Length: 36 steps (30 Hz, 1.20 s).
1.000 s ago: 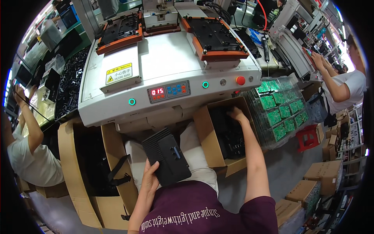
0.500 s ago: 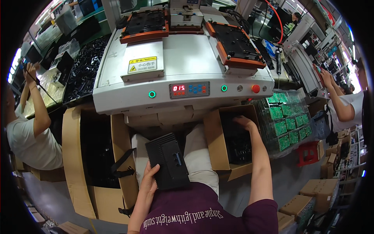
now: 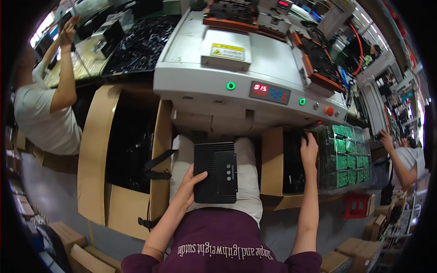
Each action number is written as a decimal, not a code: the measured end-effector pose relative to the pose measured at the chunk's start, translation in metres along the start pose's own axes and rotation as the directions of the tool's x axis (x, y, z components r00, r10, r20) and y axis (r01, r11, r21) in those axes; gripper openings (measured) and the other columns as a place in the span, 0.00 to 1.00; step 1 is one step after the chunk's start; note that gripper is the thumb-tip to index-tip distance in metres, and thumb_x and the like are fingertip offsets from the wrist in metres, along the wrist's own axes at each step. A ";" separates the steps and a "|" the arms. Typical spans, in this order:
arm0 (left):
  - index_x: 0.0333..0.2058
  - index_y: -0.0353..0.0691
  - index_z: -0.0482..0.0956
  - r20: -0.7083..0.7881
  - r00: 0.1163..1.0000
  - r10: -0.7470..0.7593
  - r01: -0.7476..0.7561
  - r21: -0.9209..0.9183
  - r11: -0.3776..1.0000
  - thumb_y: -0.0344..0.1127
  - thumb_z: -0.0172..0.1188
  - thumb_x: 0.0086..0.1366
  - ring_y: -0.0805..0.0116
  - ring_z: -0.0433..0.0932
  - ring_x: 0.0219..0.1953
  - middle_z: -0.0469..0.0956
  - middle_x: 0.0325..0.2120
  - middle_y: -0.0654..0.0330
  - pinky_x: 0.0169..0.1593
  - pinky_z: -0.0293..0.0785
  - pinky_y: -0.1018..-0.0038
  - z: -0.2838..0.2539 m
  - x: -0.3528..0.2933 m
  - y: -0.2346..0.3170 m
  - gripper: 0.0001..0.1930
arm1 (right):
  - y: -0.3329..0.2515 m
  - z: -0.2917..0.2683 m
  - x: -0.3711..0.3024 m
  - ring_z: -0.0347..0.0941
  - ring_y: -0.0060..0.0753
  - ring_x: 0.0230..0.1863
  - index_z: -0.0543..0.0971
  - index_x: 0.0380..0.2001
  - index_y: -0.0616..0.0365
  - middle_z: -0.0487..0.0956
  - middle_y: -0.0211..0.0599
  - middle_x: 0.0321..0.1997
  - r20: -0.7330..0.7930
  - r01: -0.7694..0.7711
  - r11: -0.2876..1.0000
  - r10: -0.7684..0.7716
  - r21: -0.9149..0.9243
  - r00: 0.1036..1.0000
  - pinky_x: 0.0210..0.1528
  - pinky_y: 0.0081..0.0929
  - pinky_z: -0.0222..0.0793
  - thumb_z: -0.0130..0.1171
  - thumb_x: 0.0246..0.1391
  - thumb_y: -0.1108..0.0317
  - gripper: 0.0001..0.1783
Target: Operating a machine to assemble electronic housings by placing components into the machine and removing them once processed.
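My left hand grips a black ribbed plastic housing by its left edge, thumb on top. The housing lies over my lap, its long sides pointing away from me. Fins run along its left and far parts, and a row of small round spots shows on its smooth right part. My right hand is at the right rim of an open cardboard box with black parts inside. Its fingers are drawn together and point down; what they hold, if anything, blends into the dark contents.
A white machine with orange-framed black fixtures stands ahead. Left is a larger carton of black parts, with a black strap on its side. Clear trays of green circuit boards stand right. Co-workers sit at both sides.
My view has swung left, shifting the scene to the right. The housing has turned from tilted to straight. My right hand has moved from inside the box to its right rim, fingers closer together.
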<state>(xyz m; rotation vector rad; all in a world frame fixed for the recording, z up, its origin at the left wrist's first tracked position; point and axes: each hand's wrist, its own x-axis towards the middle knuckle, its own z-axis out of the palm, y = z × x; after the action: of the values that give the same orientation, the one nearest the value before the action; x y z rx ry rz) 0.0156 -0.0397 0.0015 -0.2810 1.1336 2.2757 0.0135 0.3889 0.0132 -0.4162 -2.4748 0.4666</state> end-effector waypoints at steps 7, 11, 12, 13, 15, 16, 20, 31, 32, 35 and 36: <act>0.56 0.34 0.64 0.225 0.966 -0.123 0.066 0.245 0.967 0.32 0.62 0.60 0.72 0.73 0.49 0.74 0.46 0.57 0.52 0.70 0.76 -0.006 0.023 0.029 0.26 | -0.178 -0.065 -0.022 0.68 0.39 0.37 0.79 0.48 0.43 0.74 0.34 0.33 0.638 0.444 0.718 -0.689 0.536 0.343 0.44 0.34 0.62 0.56 0.43 0.77 0.26; 0.55 0.34 0.65 0.308 0.933 -0.188 0.076 0.340 0.937 0.33 0.63 0.60 0.72 0.74 0.48 0.74 0.45 0.58 0.52 0.70 0.77 0.002 0.022 0.024 0.27 | -0.211 -0.031 -0.054 0.66 0.36 0.41 0.80 0.46 0.38 0.70 0.29 0.35 0.574 0.531 0.524 -0.815 0.666 0.084 0.50 0.35 0.60 0.59 0.46 0.72 0.22; 0.55 0.34 0.65 0.329 0.928 -0.178 0.052 0.358 0.932 0.33 0.63 0.59 0.72 0.74 0.48 0.74 0.45 0.59 0.52 0.70 0.77 0.002 0.021 0.023 0.27 | -0.214 -0.025 -0.056 0.66 0.36 0.41 0.80 0.46 0.38 0.70 0.29 0.35 0.574 0.535 0.524 -0.814 0.663 0.085 0.50 0.35 0.60 0.59 0.46 0.72 0.22; 0.55 0.35 0.65 0.335 0.926 -0.176 0.053 0.345 0.937 0.34 0.63 0.60 0.72 0.74 0.48 0.74 0.46 0.59 0.52 0.70 0.77 0.000 0.020 0.022 0.27 | -0.217 -0.020 -0.057 0.65 0.36 0.42 0.80 0.45 0.38 0.70 0.29 0.36 0.541 0.505 0.533 -0.828 0.679 0.146 0.51 0.35 0.60 0.59 0.49 0.70 0.19; 0.56 0.35 0.65 0.327 0.931 -0.163 0.064 0.292 0.954 0.34 0.63 0.60 0.72 0.73 0.49 0.74 0.46 0.59 0.53 0.69 0.76 0.001 0.013 0.023 0.27 | -0.213 -0.011 -0.057 0.64 0.42 0.53 0.78 0.47 0.41 0.70 0.33 0.47 0.538 0.483 0.561 -0.818 0.672 0.203 0.58 0.40 0.57 0.62 0.51 0.60 0.18; 0.56 0.35 0.65 0.317 0.936 -0.154 0.078 0.239 0.968 0.34 0.63 0.60 0.72 0.73 0.50 0.73 0.46 0.59 0.54 0.69 0.75 0.001 0.011 0.023 0.27 | -0.214 -0.009 -0.058 0.64 0.42 0.53 0.78 0.47 0.41 0.70 0.33 0.47 0.533 0.486 0.554 -0.823 0.676 0.196 0.58 0.40 0.57 0.62 0.51 0.60 0.18; 0.57 0.36 0.62 0.192 0.981 -0.008 -0.014 0.114 0.993 0.33 0.62 0.61 0.72 0.70 0.53 0.71 0.50 0.59 0.56 0.67 0.74 0.012 -0.003 0.018 0.28 | -0.207 -0.005 -0.077 0.45 0.55 0.70 0.58 0.65 0.54 0.51 0.51 0.70 0.401 0.409 0.875 -0.483 0.258 0.779 0.67 0.49 0.46 0.72 0.38 0.49 0.53; 0.58 0.37 0.61 0.002 0.946 0.325 -0.307 0.337 0.890 0.30 0.61 0.62 0.70 0.69 0.52 0.70 0.50 0.59 0.57 0.65 0.74 0.019 -0.008 0.000 0.28 | -0.210 0.041 -0.113 0.58 0.41 0.64 0.35 0.69 0.58 0.58 0.51 0.65 0.599 -0.431 0.619 -0.082 0.656 0.796 0.65 0.32 0.53 0.68 0.47 0.67 0.59; 0.58 0.37 0.61 -0.032 0.936 0.349 -0.319 0.333 0.887 0.30 0.61 0.62 0.70 0.70 0.52 0.70 0.49 0.59 0.56 0.66 0.74 0.020 -0.009 -0.002 0.27 | -0.214 0.043 -0.112 0.57 0.42 0.65 0.35 0.69 0.58 0.57 0.53 0.66 0.588 -0.429 0.599 -0.089 0.677 0.804 0.66 0.33 0.53 0.68 0.48 0.65 0.59; 0.57 0.38 0.62 -0.066 0.943 0.325 -0.295 0.279 0.914 0.30 0.61 0.61 0.70 0.70 0.51 0.71 0.49 0.58 0.55 0.67 0.74 0.015 -0.010 -0.003 0.27 | -0.222 0.044 -0.112 0.51 0.46 0.69 0.34 0.69 0.58 0.50 0.57 0.69 0.677 -0.526 0.564 -0.080 0.636 0.732 0.67 0.35 0.51 0.68 0.49 0.57 0.61; 0.57 0.38 0.62 -0.054 0.941 0.334 -0.307 0.280 0.910 0.30 0.61 0.61 0.70 0.70 0.51 0.71 0.49 0.58 0.55 0.67 0.74 0.012 -0.011 -0.003 0.27 | -0.222 0.045 -0.113 0.51 0.46 0.69 0.34 0.69 0.58 0.50 0.57 0.69 0.666 -0.515 0.565 -0.083 0.645 0.742 0.67 0.35 0.51 0.68 0.49 0.57 0.61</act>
<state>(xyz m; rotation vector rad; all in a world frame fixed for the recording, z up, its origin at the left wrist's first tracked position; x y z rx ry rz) 0.0273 -0.0329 0.0118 -0.1074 1.6266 2.3661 0.0335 0.1364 0.0160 -0.1976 -2.4210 2.0726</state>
